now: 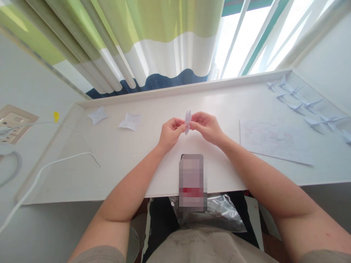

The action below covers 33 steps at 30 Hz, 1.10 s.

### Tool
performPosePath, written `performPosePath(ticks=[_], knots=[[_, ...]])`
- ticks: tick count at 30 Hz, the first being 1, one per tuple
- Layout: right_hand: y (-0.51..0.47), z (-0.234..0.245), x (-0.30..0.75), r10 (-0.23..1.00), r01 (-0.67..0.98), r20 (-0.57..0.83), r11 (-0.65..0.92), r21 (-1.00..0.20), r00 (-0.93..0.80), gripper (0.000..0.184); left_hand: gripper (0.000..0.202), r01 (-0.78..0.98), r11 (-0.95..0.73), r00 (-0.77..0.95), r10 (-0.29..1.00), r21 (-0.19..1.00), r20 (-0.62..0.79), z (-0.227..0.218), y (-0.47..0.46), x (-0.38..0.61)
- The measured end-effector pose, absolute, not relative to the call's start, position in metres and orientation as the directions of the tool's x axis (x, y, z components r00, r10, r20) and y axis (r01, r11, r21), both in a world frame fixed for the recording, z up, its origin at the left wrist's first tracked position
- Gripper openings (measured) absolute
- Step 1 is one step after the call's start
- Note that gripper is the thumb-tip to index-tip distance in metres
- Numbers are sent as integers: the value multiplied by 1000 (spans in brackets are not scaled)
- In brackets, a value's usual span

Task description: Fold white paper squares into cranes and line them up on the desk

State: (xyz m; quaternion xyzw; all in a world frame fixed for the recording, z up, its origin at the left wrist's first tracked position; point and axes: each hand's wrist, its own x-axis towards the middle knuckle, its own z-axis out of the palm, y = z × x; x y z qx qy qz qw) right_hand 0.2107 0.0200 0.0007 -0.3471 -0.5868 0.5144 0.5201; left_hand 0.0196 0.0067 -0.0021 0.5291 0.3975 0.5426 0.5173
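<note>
A small folded piece of white paper point(188, 117) is held upright between both hands above the white desk point(153, 157). My left hand point(172, 132) pinches its left side between thumb and fingers. From the right, my right hand point(205, 126) grips it the same way, fingertips close to the left ones. Its exact folds are too small to make out. On the left of the desk lie two other folded white papers, one near the back corner point(98, 115) and one closer to my left hand point(129, 121).
Several folded paper figures point(298, 100) with pointed ends stand at the back right. A printed sheet point(274, 140) lies beside my right forearm. A blurred-out phone-like object point(192, 175) is at the front edge. White cables point(55, 160) cross the left side; curtains point(170, 51) hang behind.
</note>
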Motion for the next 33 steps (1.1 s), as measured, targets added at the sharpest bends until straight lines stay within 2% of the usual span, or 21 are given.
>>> performPosePath(ticks=[9,13,21,27,33], knots=[[18,5,211,951,-63,197,187,-980,-239,60,45,-161,-160,35,985,974,168,-1,6,20],[17,5,211,950,-17,167,168,-986,-265,63,47,-189,-148,79,983,971,165,-1,7,20],[20,4,211,941,-122,204,176,-977,-271,58,50,-217,-156,96,979,964,180,0,8,19],[21,3,212,955,-162,182,147,-976,-235,59,48,-206,-159,98,978,965,182,0,7,20],[19,4,214,946,-16,135,136,-991,-294,49,46,-208,-136,48,988,969,149,0,9,18]])
